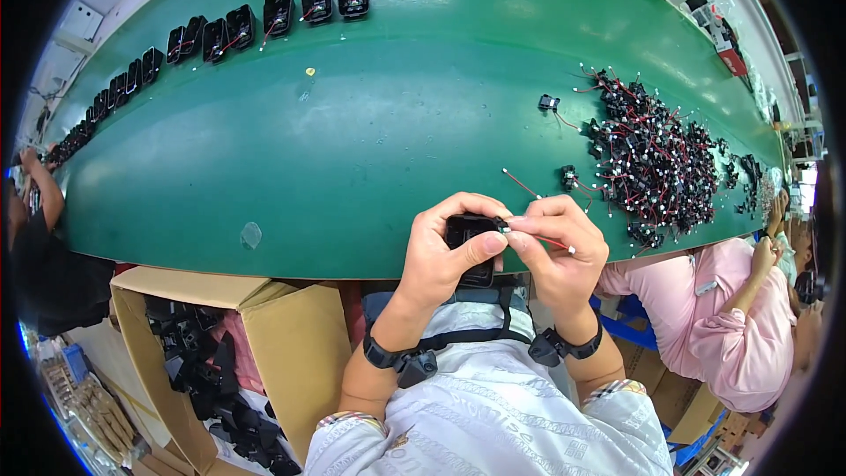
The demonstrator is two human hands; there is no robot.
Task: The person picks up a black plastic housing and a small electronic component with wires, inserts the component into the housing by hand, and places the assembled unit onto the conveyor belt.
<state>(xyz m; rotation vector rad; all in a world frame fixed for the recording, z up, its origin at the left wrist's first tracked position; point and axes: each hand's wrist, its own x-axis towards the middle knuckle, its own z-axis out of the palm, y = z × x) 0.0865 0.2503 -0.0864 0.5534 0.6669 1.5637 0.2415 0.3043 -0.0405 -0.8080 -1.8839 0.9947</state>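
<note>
My left hand (434, 251) is closed around a black plastic housing (465, 229), a shallow open shell held above the table's near edge. My right hand (564, 254) pinches a small black part (502, 224) at the housing's right rim. From under its fingers a red wire (548, 241) runs out to a white plug. How far the small part sits inside the shell is hidden by my fingers. To the right of my hands lies a large heap of small black parts (652, 159) with red and black wires and white plugs.
A curved row of black housings (278, 13) with wires lines the far left of the green table (397, 123). Below its edge, a cardboard box (295, 361) holds black plastic pieces. A person in pink (723, 326) sits at right; another in black (66, 264) is at left.
</note>
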